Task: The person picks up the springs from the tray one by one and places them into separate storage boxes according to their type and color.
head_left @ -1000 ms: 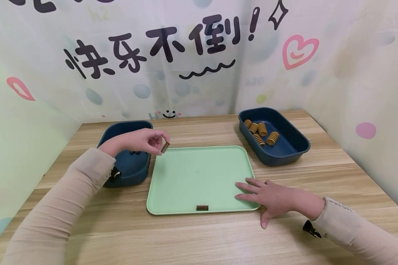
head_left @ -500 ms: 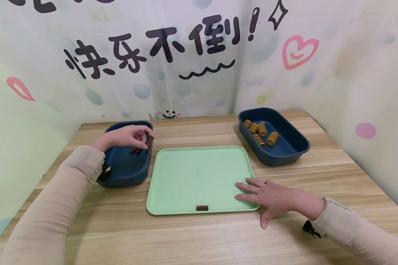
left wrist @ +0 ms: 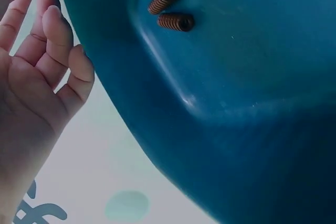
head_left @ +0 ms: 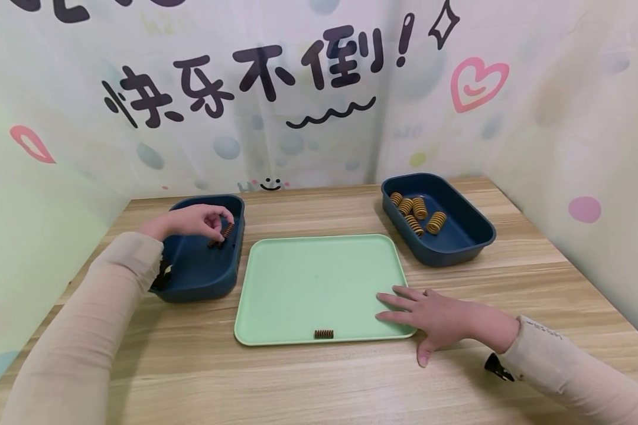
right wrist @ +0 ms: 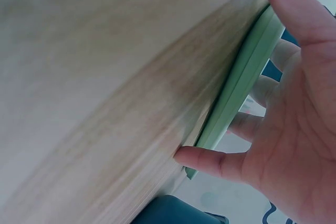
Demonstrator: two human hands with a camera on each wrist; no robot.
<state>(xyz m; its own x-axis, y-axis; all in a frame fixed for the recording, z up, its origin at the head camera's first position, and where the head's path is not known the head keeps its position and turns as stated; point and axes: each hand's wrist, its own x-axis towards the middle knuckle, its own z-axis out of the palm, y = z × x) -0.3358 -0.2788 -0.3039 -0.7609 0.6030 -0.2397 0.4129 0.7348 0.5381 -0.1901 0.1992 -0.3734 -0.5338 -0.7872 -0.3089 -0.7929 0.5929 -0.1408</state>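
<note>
Over the left blue bin, my left hand pinches a small copper-brown coil spring between thumb and index finger. Several more brown springs lie on the bin floor below it, partly hidden by the hand in the head view. My right hand is spread at the front right corner of the green tray, fingers reaching over its rim and thumb on the table. One brown spring lies lengthwise along the tray's front edge.
At the back right stands another blue bin with several yellow-gold springs gathered toward its left side. Wood-grain table surrounds the tray. A printed curtain closes off the back and sides.
The left hand has carried its spring leftward from above the tray's back left corner, past the bin's rim and down into the left bin. The right hand has stayed in place.
</note>
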